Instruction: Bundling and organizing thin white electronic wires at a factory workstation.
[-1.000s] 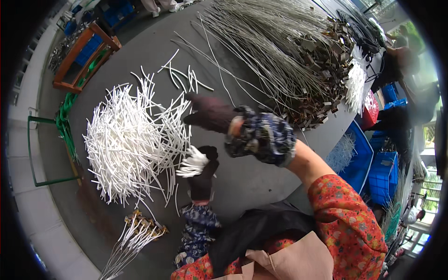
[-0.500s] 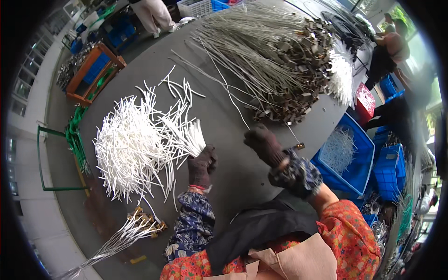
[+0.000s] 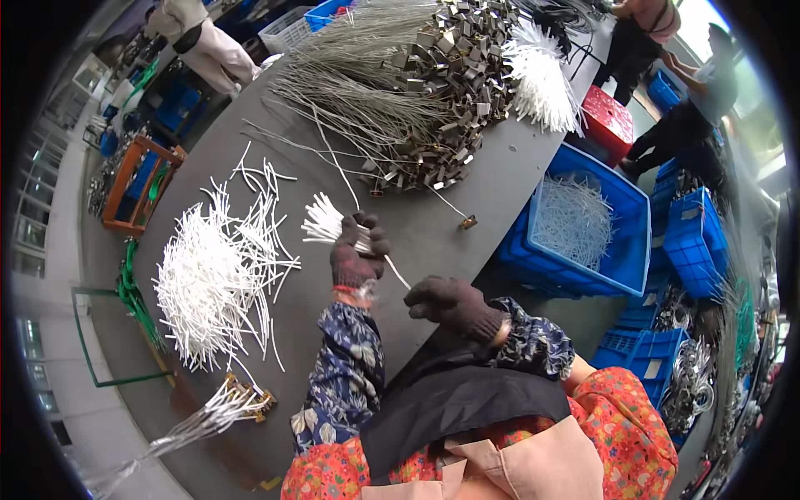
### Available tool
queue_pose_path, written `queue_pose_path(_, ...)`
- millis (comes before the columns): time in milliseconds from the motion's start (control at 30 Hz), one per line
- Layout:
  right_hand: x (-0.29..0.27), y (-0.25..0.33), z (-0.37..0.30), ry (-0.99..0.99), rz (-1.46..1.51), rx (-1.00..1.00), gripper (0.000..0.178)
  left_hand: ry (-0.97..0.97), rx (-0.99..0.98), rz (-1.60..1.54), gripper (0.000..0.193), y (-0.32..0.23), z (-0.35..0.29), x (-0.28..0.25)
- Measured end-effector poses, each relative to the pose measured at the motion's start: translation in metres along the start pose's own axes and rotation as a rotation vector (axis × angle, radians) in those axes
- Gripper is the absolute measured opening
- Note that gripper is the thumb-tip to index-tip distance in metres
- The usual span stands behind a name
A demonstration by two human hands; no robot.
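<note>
My left hand (image 3: pixel 358 250), in a dark knit glove, is closed round a bundle of short white tubes (image 3: pixel 322 220) above the grey table. A thin wire (image 3: pixel 333 158) runs from the big pile down to the top of this hand. From the hand's lower right side comes a thin whitish strand (image 3: pixel 397 272). Its far end meets the fingertips of my right hand (image 3: pixel 450 307), gloved too, which pinch it near the table's edge. Whether strand and wire are one piece is hidden inside the left hand. A loose heap of white tubes (image 3: pixel 204 287) lies left of it.
A large pile of grey wires (image 3: pixel 358 92) with metal end pieces (image 3: pixel 458 75) covers the far table. Beside it lies a white tube bundle (image 3: pixel 540 75). One wire's brass-coloured end (image 3: pixel 468 222) lies alone. Blue crates (image 3: pixel 575 283) stand right; tied wires (image 3: pixel 208 417) lie near left.
My left hand has lifted the tube bundle away from the heap, toward the wire. My right hand has come down from the wire pile and now pinches the strand beside the left hand. The view has shifted.
</note>
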State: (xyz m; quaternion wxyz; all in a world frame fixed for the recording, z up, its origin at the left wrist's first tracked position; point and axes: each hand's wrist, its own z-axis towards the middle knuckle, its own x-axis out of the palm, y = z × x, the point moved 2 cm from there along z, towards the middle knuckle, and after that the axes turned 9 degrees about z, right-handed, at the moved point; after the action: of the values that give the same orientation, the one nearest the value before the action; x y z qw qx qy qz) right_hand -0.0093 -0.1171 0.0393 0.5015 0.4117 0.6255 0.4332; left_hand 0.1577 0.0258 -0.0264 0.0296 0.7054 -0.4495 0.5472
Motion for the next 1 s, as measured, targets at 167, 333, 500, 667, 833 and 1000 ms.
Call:
queue_pose_path(167,-0.058,-0.040,-0.097,-0.035,0.549,0.317,0.020,-0.269,0.047,0.249,0.024,0.047,0.013,0.004)
queue_pose_path(333,-0.117,-0.141,-0.223,-0.231,0.009,0.597,0.027,-0.487,0.301,0.250,0.021,0.071,0.021,-0.004)
queue_pose_path(500,-0.152,-0.166,-0.266,-0.116,0.097,0.919,0.028,-0.491,0.494,0.177,0.017,0.033,-0.005,0.046)
queue_pose_path(667,-0.172,-0.159,-0.254,-0.157,0.101,0.830,0.026,-0.522,0.728,0.320,0.018,-0.016,-0.031,0.041)
queue_pose_path(833,-0.180,-0.161,-0.248,-0.165,0.086,0.814,0.025,-0.564,0.858,0.200,0.021,-0.053,-0.059,0.068)
queue_pose_path(1000,-0.179,-0.171,-0.243,-0.127,0.138,0.676,0.021,-0.511,0.833,0.238,0.020,-0.073,-0.080,0.086)
